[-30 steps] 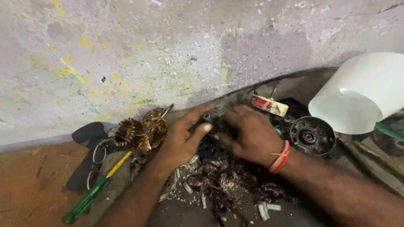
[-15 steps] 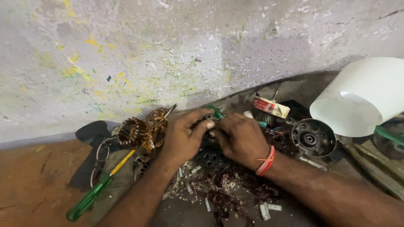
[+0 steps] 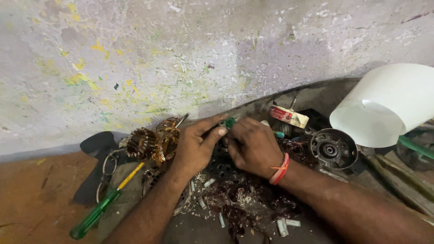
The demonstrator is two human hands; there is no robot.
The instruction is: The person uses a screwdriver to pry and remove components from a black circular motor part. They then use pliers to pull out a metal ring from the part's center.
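Note:
My left hand and my right hand meet over a dark round motor part on the floor. Both hands pinch a small green-tipped tool at their fingertips; its far end sticks out past my right hand. An orange band sits on my right wrist. A coil of brown copper windings lies just left of my left hand. Loose wire scraps and small white strips are scattered below the hands.
A green-handled screwdriver with a yellow shaft lies at lower left beside metal rings. A black round motor housing, a white plastic cone and a small red-and-cream box sit to the right. A stained wall stands behind.
Both hands have shifted up and closer together over the dark motor part, and the green-tipped tool now shows between their fingertips.

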